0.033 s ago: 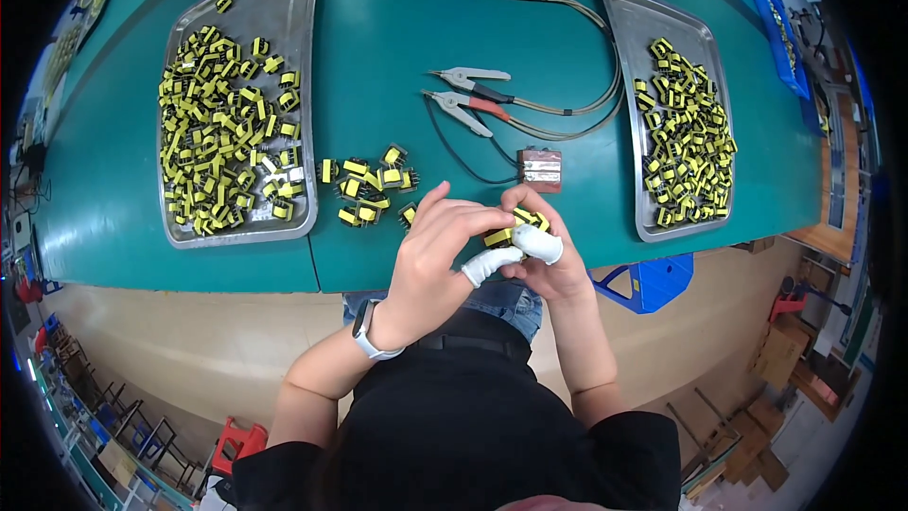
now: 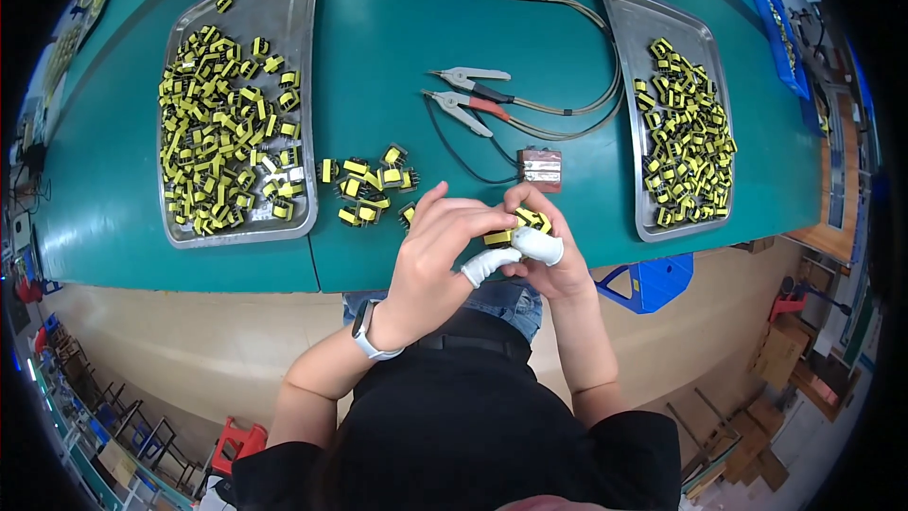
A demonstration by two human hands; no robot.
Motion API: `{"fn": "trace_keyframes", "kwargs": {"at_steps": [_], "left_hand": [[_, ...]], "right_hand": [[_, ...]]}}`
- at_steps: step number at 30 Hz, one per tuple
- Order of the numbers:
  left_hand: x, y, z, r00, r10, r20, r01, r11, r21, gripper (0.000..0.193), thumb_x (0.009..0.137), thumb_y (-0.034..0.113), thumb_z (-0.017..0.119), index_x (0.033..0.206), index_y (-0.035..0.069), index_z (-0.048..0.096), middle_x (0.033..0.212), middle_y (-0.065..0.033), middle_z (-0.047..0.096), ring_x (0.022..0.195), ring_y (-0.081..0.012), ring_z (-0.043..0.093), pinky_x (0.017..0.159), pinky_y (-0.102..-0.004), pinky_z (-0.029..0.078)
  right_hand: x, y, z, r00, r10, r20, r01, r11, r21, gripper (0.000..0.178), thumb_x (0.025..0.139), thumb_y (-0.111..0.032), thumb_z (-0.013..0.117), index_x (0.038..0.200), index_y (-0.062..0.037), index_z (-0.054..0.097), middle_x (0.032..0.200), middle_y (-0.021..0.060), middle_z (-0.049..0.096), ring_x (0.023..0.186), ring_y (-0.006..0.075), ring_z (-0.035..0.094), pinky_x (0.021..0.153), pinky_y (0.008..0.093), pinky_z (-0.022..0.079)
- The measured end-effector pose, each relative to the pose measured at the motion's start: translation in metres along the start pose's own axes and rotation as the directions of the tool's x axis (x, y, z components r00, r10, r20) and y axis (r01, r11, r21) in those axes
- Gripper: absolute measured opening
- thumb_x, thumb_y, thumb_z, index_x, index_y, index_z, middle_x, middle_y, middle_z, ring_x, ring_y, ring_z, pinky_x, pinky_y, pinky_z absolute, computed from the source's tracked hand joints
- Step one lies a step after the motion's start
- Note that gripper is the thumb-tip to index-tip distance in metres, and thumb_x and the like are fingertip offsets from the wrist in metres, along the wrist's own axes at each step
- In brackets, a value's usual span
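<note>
Left hand: the left hand (image 2: 427,254), lower centre of the frame, curls its thumb and fingertips toward each other, pinching at the near side of the held components (image 2: 498,238).
Right hand: the right hand (image 2: 561,270), just right of it, pinches the same small group, its thumb laid across the front, probably to steady them; how many it grips is hidden.
White finger covers: one on each thumb (image 2: 538,244), perhaps against sharp pins.
Loose pile: yellow-and-black components (image 2: 353,187) left of centre, likely within easy reach of the left hand.
Trays: the left tray (image 2: 274,9) and right tray (image 2: 653,17) flank the middle, their raised rims apparently keeping the heaped parts in.
Clips and block: two grey clips (image 2: 473,76) lie upper centre; black leads join them to a brown block (image 2: 541,170), just above the hands.
</note>
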State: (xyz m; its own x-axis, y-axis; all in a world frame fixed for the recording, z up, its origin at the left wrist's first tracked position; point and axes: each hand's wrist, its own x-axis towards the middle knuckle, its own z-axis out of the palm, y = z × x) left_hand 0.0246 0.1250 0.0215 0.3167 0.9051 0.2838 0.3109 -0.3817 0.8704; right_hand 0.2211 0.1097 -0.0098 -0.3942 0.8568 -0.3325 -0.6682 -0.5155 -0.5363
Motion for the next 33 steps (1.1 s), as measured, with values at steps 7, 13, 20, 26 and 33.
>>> {"fn": "trace_keyframes", "kwargs": {"at_steps": [7,13,20,26,33], "left_hand": [[-0.035,-0.011,-0.007,0.995,0.046,-0.085,-0.017,0.948,0.317,0.048,0.081,0.009,0.083,0.126,0.011,0.065,0.144,-0.0137,0.054,0.133,-0.0391,0.049,0.109,-0.0493,0.042],[-0.059,-0.011,0.006,0.994,-0.083,-0.07,0.104,0.911,0.398,0.06,0.085,0.009,0.079,0.141,0.009,0.056,0.155,-0.0226,0.038,0.141,-0.0453,0.037,0.114,-0.053,0.036],[-0.033,-0.013,0.012,0.992,-0.114,0.053,0.083,0.91,0.406,0.053,0.089,0.005,0.072,0.139,0.006,0.057,0.147,-0.017,0.048,0.138,-0.043,0.04,0.111,-0.0518,0.04],[-0.024,-0.021,0.018,0.993,-0.04,0.109,-0.005,0.923,0.386,0.053,0.082,0.0,0.071,0.135,0.006,0.061,0.142,-0.0136,0.053,0.136,-0.0402,0.043,0.11,-0.0498,0.043],[-0.024,-0.021,0.019,0.996,-0.033,0.085,-0.003,0.92,0.392,0.046,0.086,0.004,0.072,0.131,0.008,0.064,0.139,-0.0116,0.056,0.133,-0.0396,0.046,0.108,-0.0493,0.044]], "right_hand": [[0.002,-0.027,-0.004,0.821,-0.57,-0.033,0.319,0.505,-0.802,0.041,0.083,0.004,0.078,0.109,-0.0066,0.049,0.112,0.014,0.068,0.089,0.0153,0.065,0.078,0.0273,0.054],[-0.003,-0.052,-0.02,0.795,-0.596,0.111,0.15,0.016,-0.989,0.038,0.078,0.01,0.075,0.105,-0.0035,0.051,0.115,0.0131,0.072,0.097,0.0189,0.066,0.088,0.0296,0.052],[0.0,-0.047,-0.02,0.781,-0.61,0.137,0.139,-0.044,-0.989,0.036,0.079,0.009,0.073,0.106,-0.0026,0.053,0.114,0.0132,0.073,0.103,0.0216,0.068,0.09,0.03,0.053],[-0.001,-0.051,-0.024,0.769,-0.615,0.173,0.152,-0.086,-0.985,0.036,0.078,0.008,0.074,0.106,-0.0036,0.055,0.115,0.0119,0.074,0.097,0.0206,0.07,0.087,0.0302,0.054],[-0.013,-0.074,-0.048,0.284,-0.956,0.073,-0.161,-0.123,-0.979,0.032,0.089,-0.003,0.078,0.116,-0.0035,0.062,0.115,0.0103,0.069,0.102,0.0208,0.067,0.09,0.0339,0.054]]}}
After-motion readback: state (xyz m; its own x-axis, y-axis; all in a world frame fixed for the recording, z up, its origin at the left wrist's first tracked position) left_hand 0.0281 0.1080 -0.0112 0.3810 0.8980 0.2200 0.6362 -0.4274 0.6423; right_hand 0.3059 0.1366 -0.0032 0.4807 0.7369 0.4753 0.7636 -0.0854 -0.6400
